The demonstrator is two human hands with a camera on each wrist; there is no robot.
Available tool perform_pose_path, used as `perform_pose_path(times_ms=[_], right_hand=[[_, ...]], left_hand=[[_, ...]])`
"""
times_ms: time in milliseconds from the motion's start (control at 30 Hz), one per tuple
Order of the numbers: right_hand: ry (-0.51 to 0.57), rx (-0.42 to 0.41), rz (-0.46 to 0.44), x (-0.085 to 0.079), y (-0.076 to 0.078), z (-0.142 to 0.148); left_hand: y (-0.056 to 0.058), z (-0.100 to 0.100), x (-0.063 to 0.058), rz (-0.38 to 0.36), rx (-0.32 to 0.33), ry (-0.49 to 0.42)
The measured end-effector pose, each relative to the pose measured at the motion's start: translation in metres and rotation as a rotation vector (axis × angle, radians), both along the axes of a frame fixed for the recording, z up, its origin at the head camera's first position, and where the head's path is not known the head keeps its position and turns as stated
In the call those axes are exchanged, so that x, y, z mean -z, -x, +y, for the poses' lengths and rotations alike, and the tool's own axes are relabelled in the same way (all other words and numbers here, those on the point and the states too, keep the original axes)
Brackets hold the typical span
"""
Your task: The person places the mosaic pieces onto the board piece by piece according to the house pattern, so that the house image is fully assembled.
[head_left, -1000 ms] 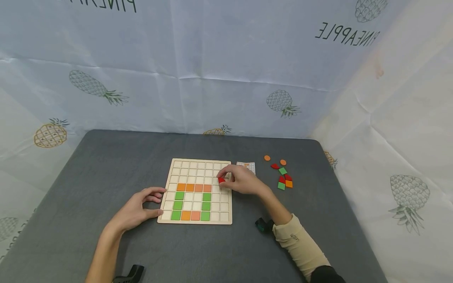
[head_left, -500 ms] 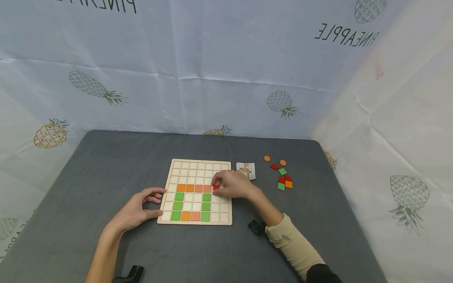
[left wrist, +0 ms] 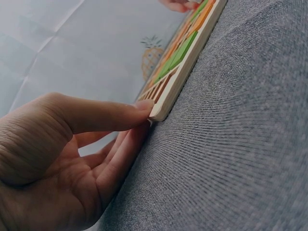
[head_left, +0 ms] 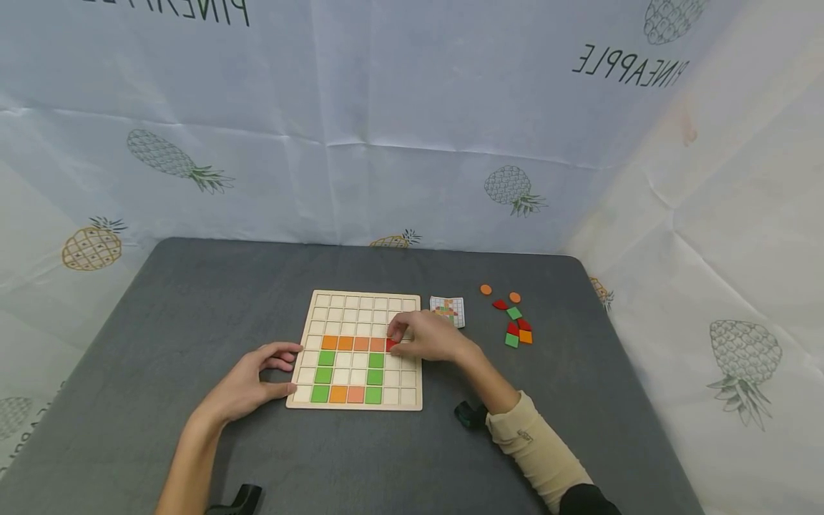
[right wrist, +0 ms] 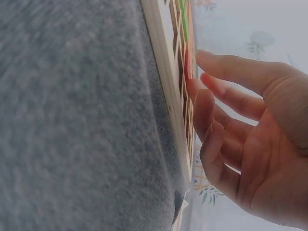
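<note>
A wooden grid board (head_left: pixel 356 408) lies on the grey table, with orange, salmon and green square tiles set in its cells. My left hand (head_left: pixel 247 379) holds the board's left edge, and in the left wrist view the thumb (left wrist: pixel 137 113) lies on the rim near a corner. Over the right part of the board is my right hand (head_left: pixel 428 337). A red tile (head_left: pixel 390 345) lies beside the right end of the orange row, close under that hand's fingertips. In the right wrist view the red tile (right wrist: pixel 187 62) sits low in the grid, and the thumb (right wrist: pixel 226 65) stands apart from the fingers.
A small card with a printed coloured pattern (head_left: pixel 450 309) lies at the board's upper right. Farther right are loose pieces: orange discs (head_left: pixel 486 290), green tiles (head_left: pixel 511 340), an orange tile (head_left: pixel 525 336) and red pieces (head_left: pixel 500 305). A pineapple-print cloth (head_left: pixel 360 143) hangs behind the table.
My right hand has brought the red tile left and toward me, down to the end of the orange row, then shifted slightly right. My left hand has stayed at the board's edge.
</note>
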State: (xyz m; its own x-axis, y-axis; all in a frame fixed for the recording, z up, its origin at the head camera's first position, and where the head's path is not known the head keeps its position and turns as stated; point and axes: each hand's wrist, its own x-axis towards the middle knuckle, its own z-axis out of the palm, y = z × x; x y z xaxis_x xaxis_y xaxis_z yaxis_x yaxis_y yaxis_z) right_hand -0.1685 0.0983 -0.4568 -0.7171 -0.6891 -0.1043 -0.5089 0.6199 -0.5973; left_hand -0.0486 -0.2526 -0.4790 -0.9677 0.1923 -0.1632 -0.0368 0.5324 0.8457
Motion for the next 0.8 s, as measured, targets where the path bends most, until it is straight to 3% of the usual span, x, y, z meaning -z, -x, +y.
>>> perform_pose_path(times_ms=[367,800], right_hand=[[0.019,0.036,-0.009,-0.016,-0.001,0.018],[0.113,0.182,-0.044,-0.025,0.021,0.078]], left_hand=[[-0.001,0.0,0.001,0.0,-0.002,-0.002],[0.0,0.0,-0.001,0.01,0.01,0.0]])
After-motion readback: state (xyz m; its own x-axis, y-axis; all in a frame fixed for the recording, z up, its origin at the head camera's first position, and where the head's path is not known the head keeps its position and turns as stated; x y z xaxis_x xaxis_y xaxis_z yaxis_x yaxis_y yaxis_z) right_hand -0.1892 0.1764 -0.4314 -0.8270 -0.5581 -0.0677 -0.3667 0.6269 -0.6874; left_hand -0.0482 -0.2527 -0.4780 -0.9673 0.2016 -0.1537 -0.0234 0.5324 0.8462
